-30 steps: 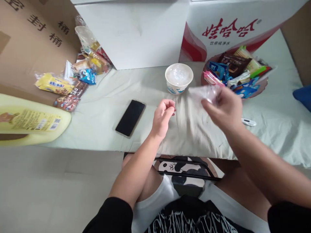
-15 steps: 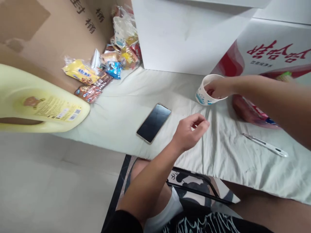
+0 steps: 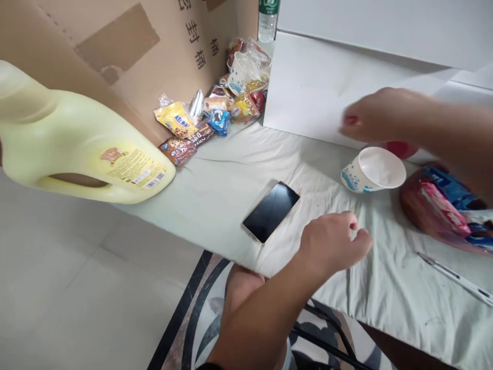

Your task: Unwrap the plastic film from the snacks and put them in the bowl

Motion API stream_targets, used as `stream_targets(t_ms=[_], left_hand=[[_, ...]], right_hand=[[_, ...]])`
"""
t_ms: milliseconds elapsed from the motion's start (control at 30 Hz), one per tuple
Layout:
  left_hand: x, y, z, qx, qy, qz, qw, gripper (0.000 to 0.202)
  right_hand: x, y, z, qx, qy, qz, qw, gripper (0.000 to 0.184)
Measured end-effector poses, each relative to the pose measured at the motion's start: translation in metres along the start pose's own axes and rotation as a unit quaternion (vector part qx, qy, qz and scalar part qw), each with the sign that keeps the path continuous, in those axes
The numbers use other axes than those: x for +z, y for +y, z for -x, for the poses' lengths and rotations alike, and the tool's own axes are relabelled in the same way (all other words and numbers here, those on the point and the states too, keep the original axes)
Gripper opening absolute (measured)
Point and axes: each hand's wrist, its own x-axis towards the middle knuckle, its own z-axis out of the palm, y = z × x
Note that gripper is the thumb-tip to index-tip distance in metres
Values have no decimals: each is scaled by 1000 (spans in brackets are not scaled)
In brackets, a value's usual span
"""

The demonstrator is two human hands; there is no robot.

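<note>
A white paper cup (image 3: pixel 354 172) with blue print stands on the pale cloth, its mouth facing up toward me. Above and behind its rim hovers my right hand (image 3: pixel 379 115), curled into a blurred fist, clear of the cup; whether anything is inside the fingers I cannot make out. My left hand (image 3: pixel 333 241) hangs over the cloth with loosely curled fingers and the thumb near them, nothing visible in it. Close by on its left lies a dark-screened phone (image 3: pixel 271 211). A clear reddish tub (image 3: pixel 418 216) with wrapped snacks sits right of the cup, partly behind my right forearm.
A craft knife (image 3: pixel 454 277) lies on the right of the cloth (image 3: pixel 215 205). Wrapped snacks (image 3: pixel 215 115) are heaped at the back left before a cardboard box (image 3: pixel 127 87). White boxes (image 3: pixel 308 87), a water bottle (image 3: pixel 267 23) and a big yellow jug (image 3: pixel 88 139) stand around.
My right hand has come up out of the paper cup and is now above it. The view has shifted, so the table's things appear farther right. My left hand stays curled near the phone.
</note>
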Motion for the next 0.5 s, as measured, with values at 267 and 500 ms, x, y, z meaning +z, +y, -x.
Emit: stream_targets(t_ms=[267, 500], left_hand=[[-6, -14, 4, 0, -37, -129, 991, 26], [-16, -12, -3, 61, -114, -116, 985, 14]], right_hand=[[88, -155, -99, -63, -17, -186, 980, 59], [121, -159, -129, -30, 37, -251, 967, 41]])
